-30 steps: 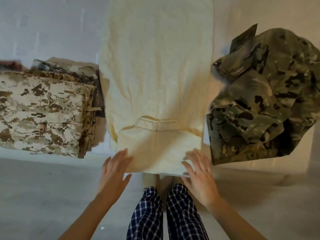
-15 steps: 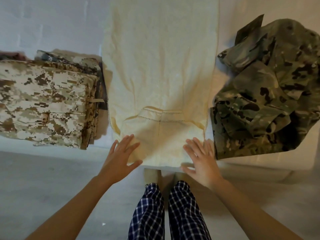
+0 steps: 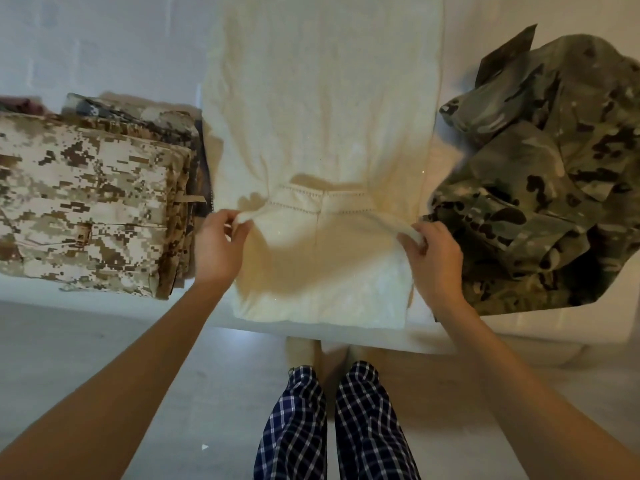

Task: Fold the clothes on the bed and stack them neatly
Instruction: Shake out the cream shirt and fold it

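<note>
A cream garment [image 3: 322, 109] lies lengthwise down the middle of the white bed [image 3: 104, 46], its near part folded over with stitched hems showing. My left hand [image 3: 220, 247] pinches the garment's left edge beside those hems. My right hand [image 3: 433, 258] pinches the right edge at the same height, and the cloth is lifted a little between them. A neat stack of folded tan digital-camouflage clothes [image 3: 86, 209] sits on the left. A crumpled green camouflage jacket [image 3: 547, 174] lies in a heap on the right.
The bed's near edge [image 3: 450, 337] runs across in front of me, with grey floor [image 3: 86, 358] below it. My legs in dark blue checked trousers [image 3: 332, 427] stand at the edge. The stack and the heap flank the cream garment closely.
Both hands have moved from lying flat at the garment's near end up along its sides, and each has taken a pinch of the cloth edge and raised it slightly.
</note>
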`<act>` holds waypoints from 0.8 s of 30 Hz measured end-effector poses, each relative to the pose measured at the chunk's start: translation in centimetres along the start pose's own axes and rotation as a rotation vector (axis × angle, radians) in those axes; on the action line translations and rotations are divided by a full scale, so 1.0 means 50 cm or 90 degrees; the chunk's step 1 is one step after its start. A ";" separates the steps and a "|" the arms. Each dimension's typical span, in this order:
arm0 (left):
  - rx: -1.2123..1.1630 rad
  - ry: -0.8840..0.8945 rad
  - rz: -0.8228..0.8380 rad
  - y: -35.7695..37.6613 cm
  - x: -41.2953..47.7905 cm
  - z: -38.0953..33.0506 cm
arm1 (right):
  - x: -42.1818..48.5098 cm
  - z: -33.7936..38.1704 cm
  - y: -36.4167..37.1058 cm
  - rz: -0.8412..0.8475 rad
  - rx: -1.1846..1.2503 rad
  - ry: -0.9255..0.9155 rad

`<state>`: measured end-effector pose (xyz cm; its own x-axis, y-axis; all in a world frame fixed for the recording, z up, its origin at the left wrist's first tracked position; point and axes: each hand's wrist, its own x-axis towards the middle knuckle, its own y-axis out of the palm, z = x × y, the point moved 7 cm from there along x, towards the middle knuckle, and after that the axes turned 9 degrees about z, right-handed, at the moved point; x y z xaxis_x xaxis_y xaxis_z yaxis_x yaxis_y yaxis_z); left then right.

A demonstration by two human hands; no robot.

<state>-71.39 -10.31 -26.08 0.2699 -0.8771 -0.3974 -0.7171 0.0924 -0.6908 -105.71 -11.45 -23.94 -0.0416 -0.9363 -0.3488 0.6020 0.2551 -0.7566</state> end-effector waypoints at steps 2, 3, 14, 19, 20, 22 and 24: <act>-0.031 -0.022 -0.007 -0.008 0.025 -0.007 | 0.030 0.001 -0.002 0.017 0.053 0.051; -0.037 -0.056 0.017 -0.002 0.035 -0.001 | 0.038 -0.005 0.005 0.047 0.096 0.098; -0.277 -0.367 0.034 0.091 -0.153 0.152 | -0.127 -0.092 0.116 0.152 0.417 0.384; -0.212 -0.364 0.118 0.100 -0.121 0.150 | -0.117 -0.103 0.135 0.160 0.347 0.402; -0.190 -0.356 0.122 0.096 -0.121 0.146 | -0.127 -0.115 0.132 0.142 0.343 0.422; -0.161 -0.344 0.146 0.099 -0.128 0.139 | -0.151 -0.135 0.128 0.125 0.343 0.458; -0.138 -0.358 0.174 0.109 -0.145 0.140 | -0.169 -0.143 0.130 0.159 0.334 0.481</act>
<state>-72.77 -0.16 -31.19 0.3111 -0.4507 -0.8367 -0.9050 0.1282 -0.4056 -107.15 -0.13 -29.86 -0.2562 -0.4188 -0.8712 0.9370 0.1139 -0.3303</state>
